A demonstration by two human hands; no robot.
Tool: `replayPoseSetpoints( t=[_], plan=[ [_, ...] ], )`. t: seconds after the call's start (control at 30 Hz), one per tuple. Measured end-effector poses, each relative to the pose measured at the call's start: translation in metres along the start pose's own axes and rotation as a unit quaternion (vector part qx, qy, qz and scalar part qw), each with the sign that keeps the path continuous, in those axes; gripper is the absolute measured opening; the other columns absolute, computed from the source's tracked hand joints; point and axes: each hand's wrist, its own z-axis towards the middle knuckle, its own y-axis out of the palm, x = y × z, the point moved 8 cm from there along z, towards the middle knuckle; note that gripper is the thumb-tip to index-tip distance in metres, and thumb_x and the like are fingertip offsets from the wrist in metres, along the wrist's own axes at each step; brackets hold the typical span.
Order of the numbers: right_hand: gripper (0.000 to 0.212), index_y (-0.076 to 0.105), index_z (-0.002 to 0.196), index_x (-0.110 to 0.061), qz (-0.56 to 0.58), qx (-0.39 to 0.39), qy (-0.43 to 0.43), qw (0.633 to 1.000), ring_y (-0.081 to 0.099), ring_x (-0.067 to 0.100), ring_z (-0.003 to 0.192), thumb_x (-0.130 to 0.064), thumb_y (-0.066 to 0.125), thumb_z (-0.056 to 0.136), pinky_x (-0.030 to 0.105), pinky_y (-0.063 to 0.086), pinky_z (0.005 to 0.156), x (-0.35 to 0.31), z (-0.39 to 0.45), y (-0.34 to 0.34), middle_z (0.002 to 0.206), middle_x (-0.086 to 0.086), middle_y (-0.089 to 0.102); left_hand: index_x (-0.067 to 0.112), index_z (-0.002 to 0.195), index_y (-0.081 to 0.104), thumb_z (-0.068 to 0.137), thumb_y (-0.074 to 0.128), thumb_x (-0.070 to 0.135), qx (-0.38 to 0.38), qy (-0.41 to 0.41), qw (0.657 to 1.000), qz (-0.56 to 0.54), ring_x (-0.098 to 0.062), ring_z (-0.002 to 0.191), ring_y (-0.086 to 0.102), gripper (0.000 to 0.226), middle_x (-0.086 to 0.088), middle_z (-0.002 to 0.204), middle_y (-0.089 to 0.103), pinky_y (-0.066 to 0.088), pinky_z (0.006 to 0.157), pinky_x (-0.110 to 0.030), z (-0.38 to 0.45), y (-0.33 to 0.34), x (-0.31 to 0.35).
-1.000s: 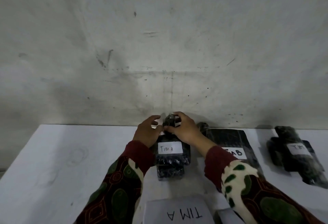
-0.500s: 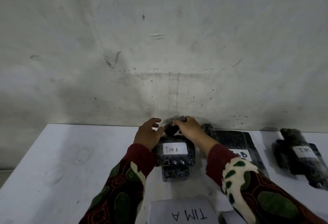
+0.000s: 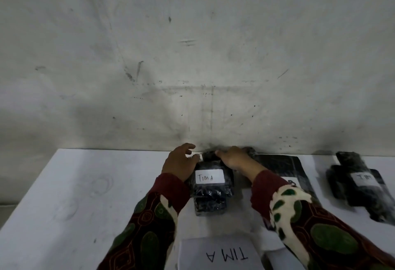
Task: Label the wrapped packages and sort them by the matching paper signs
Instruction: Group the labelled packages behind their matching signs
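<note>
- Black plastic wraps the package (image 3: 210,186) under both hands; it lies on the white table (image 3: 74,195) close to the wall (image 3: 192,56), straight beyond the paper sign (image 3: 220,255) lettered "TIM A".
- Against a second ago, the hands sit lower on the package's far end, whose bunched top looks flatter now; the package itself has kept its place.
- The left hand (image 3: 179,164) touches the package's far left corner with thumb and fingertips, its fingers loosely curled.
- The right hand (image 3: 234,158) pinches the bunched wrap at the far end.
- A white label (image 3: 210,176) reading "TIM A" is stuck on the package's top; glossy, lumpy wrap shows below it.
- Right of that package lies a flat black package (image 3: 282,167), its label mostly hidden by the right sleeve (image 3: 299,216).
- Further right lies a third black package (image 3: 359,186), its label blurred.
</note>
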Motion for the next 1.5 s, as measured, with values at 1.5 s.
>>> replayPoseSetpoints(
  t=[1.5],
  plan=[
    [0.043,0.054,0.12,-0.014,0.091,0.219,0.055,0.97,0.041,0.031,0.121,-0.028,0.066,0.081,0.035,0.036,0.098,0.347,-0.24,-0.135,0.132,0.012,0.041,0.029,0.137,0.032,0.086,0.047,0.037,-0.085,0.129,0.941,0.302,-0.017,0.138,0.017,0.054,0.003,0.142,0.038,0.005,0.113,-0.045,-0.254,0.289,0.128]
  ],
)
